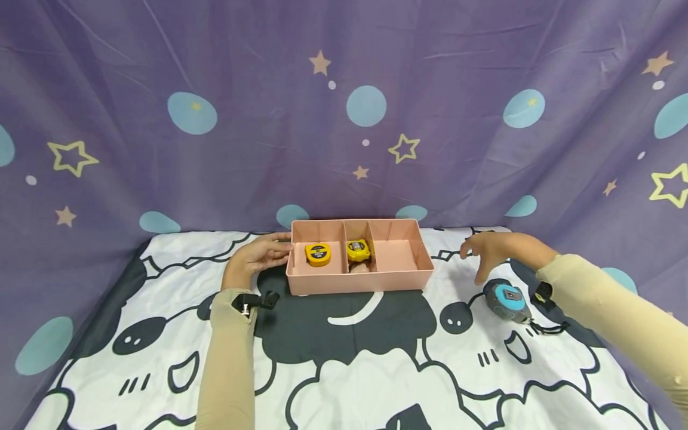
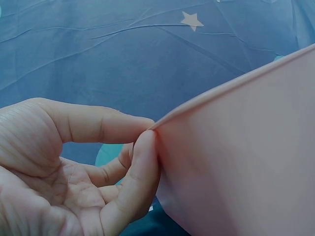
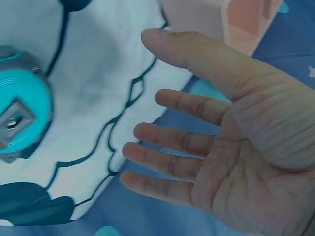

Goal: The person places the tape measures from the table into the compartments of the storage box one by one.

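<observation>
In the head view, we find the pink box [image 1: 357, 284] at the centre of the frame, set on a black-and-white patterned cloth [image 1: 349, 385] in front of a purple curtain [image 1: 269, 149]. On the left of the frame's centre, our left hand [image 1: 260, 255] is at the box's left end; the left wrist view shows its thumb and a curled finger pinching the rim. The box's left compartment holds a round yellow tape measure [image 1: 318, 255], and the narrow middle compartment holds a brighter yellow tape [image 1: 358, 250], with something below it that we cannot make out.

Right of centre, our right hand [image 1: 491, 254] hangs over the cloth, apart from the box, its fingers spread and grasping nothing. Just below it in the frame lies the blue-and-grey tape measure [image 1: 509, 300], with a black cord [image 1: 549, 329] trailing towards the right. Beige sleeves [image 1: 226, 364] cover both our forearms.
</observation>
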Demonstrator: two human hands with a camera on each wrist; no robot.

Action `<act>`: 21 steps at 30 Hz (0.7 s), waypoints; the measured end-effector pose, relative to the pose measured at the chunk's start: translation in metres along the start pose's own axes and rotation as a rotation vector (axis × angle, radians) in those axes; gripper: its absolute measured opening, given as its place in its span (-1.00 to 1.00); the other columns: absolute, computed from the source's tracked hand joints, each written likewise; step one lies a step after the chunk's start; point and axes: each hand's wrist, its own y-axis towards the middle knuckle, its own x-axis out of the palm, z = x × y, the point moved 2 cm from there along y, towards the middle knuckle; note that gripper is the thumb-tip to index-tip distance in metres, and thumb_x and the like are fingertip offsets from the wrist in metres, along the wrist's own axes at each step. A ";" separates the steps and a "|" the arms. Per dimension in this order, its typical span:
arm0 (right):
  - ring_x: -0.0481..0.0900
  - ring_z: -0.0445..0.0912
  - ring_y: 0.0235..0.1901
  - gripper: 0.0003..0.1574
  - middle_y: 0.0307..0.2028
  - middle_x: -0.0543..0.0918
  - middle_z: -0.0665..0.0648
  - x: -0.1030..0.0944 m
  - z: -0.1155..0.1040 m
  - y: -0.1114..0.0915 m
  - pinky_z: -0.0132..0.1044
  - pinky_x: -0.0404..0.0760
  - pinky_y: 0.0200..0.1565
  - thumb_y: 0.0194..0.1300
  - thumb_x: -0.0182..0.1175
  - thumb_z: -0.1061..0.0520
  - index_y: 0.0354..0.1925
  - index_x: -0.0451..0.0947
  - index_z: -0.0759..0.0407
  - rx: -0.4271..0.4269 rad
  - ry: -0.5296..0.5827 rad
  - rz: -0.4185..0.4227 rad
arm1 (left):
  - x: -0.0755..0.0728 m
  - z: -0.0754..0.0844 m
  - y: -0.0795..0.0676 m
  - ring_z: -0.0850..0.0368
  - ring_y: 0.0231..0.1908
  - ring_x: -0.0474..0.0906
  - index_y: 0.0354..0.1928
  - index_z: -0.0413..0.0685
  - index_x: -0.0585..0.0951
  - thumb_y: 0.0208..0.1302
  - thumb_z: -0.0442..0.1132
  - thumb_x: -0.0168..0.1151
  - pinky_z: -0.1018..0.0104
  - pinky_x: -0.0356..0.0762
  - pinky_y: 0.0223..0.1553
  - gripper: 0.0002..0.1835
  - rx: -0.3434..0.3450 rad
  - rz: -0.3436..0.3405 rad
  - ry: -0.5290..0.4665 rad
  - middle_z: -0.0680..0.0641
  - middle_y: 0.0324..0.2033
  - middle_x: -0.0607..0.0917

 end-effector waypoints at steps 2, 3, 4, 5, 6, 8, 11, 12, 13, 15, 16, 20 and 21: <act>0.58 0.35 0.12 -0.18 0.11 0.59 0.49 0.007 0.006 0.000 0.06 0.66 0.06 -0.07 0.59 0.03 0.13 0.54 0.29 0.044 -0.009 -0.037 | 0.000 -0.001 0.001 0.26 -0.22 0.74 0.52 -0.35 0.02 0.50 -0.50 -0.01 0.45 0.72 -0.19 -0.35 0.000 -0.003 -0.004 0.07 -0.29 0.79; 0.59 0.32 0.10 -0.19 0.10 0.60 0.48 0.010 0.008 0.000 0.05 0.66 0.06 -0.08 0.59 0.02 0.12 0.54 0.27 0.068 -0.015 -0.055 | 0.000 -0.001 0.001 0.26 -0.23 0.74 0.52 -0.35 0.02 0.50 -0.51 -0.01 0.45 0.72 -0.19 -0.36 0.000 -0.003 -0.006 0.07 -0.29 0.79; 0.61 0.28 0.06 -0.19 0.08 0.61 0.47 0.013 0.011 0.000 0.04 0.66 0.04 -0.09 0.59 0.02 0.11 0.53 0.27 0.090 -0.011 -0.072 | -0.001 -0.001 0.002 0.26 -0.23 0.74 0.52 -0.35 0.03 0.50 -0.51 -0.01 0.45 0.72 -0.20 -0.36 0.000 -0.002 -0.005 0.06 -0.28 0.79; 0.62 0.23 0.01 -0.19 0.05 0.62 0.45 0.016 0.014 0.000 0.03 0.67 0.02 -0.10 0.60 0.03 0.10 0.53 0.28 0.113 -0.003 -0.090 | -0.001 -0.001 0.002 0.26 -0.23 0.74 0.52 -0.34 0.03 0.50 -0.51 -0.01 0.45 0.71 -0.20 -0.36 0.000 -0.001 -0.006 0.06 -0.27 0.79; 0.63 0.18 -0.02 -0.19 0.02 0.63 0.42 0.019 0.016 0.000 0.05 0.67 0.01 -0.09 0.60 0.02 0.09 0.52 0.27 0.141 0.006 -0.110 | 0.000 -0.001 0.002 0.26 -0.23 0.74 0.52 -0.34 0.03 0.50 -0.51 0.00 0.45 0.72 -0.20 -0.35 0.000 0.001 -0.009 0.05 -0.26 0.79; 0.63 0.11 -0.08 -0.17 -0.04 0.64 0.33 0.024 0.020 0.001 0.10 0.69 -0.02 -0.09 0.62 0.02 0.11 0.51 0.27 0.190 0.037 -0.146 | 0.000 0.000 0.001 0.25 -0.23 0.74 0.52 -0.33 0.03 0.50 -0.50 0.01 0.44 0.72 -0.20 -0.35 -0.003 0.006 -0.009 0.05 -0.25 0.79; 0.64 0.06 -0.12 -0.15 -0.11 0.65 0.21 0.032 0.027 0.002 0.22 0.69 -0.05 -0.06 0.63 0.03 0.13 0.48 0.28 0.251 0.079 -0.192 | -0.001 0.001 0.001 0.25 -0.24 0.74 0.52 -0.33 0.05 0.50 -0.50 0.02 0.44 0.72 -0.20 -0.36 -0.003 0.001 -0.013 0.05 -0.26 0.79; 0.65 0.05 -0.12 -0.15 -0.14 0.64 0.19 0.035 0.029 0.001 0.26 0.69 -0.06 -0.06 0.64 0.04 0.12 0.48 0.27 0.260 0.089 -0.196 | -0.001 0.001 0.001 0.26 -0.25 0.74 0.51 -0.33 0.06 0.50 -0.50 0.01 0.44 0.72 -0.20 -0.37 -0.004 -0.001 -0.017 0.05 -0.28 0.79; 0.65 0.05 -0.13 -0.17 -0.15 0.64 0.17 0.038 0.032 0.001 0.28 0.69 -0.07 -0.08 0.64 0.05 0.11 0.48 0.26 0.268 0.102 -0.198 | -0.001 0.001 0.001 0.26 -0.26 0.74 0.51 -0.32 0.06 0.50 -0.50 0.00 0.44 0.72 -0.21 -0.38 -0.005 0.001 -0.017 0.05 -0.29 0.79; 0.64 0.05 -0.11 -0.19 -0.13 0.62 0.17 0.044 0.036 0.000 0.30 0.68 -0.06 -0.09 0.65 0.06 0.06 0.47 0.23 0.278 0.126 -0.201 | -0.001 0.000 0.000 0.26 -0.26 0.74 0.51 -0.32 0.06 0.50 -0.50 0.00 0.44 0.72 -0.21 -0.37 -0.008 0.003 -0.019 0.06 -0.30 0.79; 0.64 0.04 -0.12 -0.21 -0.12 0.61 0.17 0.046 0.037 -0.001 0.30 0.68 -0.06 -0.10 0.65 0.08 0.04 0.47 0.21 0.281 0.142 -0.201 | -0.001 0.000 0.001 0.25 -0.26 0.75 0.52 -0.33 0.04 0.50 -0.50 0.00 0.44 0.73 -0.21 -0.36 -0.007 0.002 -0.019 0.06 -0.30 0.79; 0.67 0.02 -0.20 -0.29 -0.12 0.57 0.17 0.053 0.041 -0.005 0.25 0.70 -0.07 -0.08 0.64 0.14 -0.05 0.41 0.18 0.285 0.203 -0.209 | 0.000 0.000 -0.001 0.24 -0.23 0.75 0.56 -0.32 0.00 0.50 -0.49 0.03 0.42 0.73 -0.20 -0.30 -0.013 0.013 -0.012 0.07 -0.29 0.79; 0.67 0.00 -0.24 -0.30 -0.15 0.57 0.16 0.054 0.041 -0.006 0.22 0.71 -0.08 -0.07 0.63 0.16 -0.07 0.39 0.18 0.284 0.214 -0.212 | 0.000 0.000 -0.001 0.25 -0.22 0.75 0.56 -0.32 -0.01 0.50 -0.48 0.03 0.43 0.73 -0.19 -0.29 -0.011 0.010 -0.007 0.07 -0.29 0.79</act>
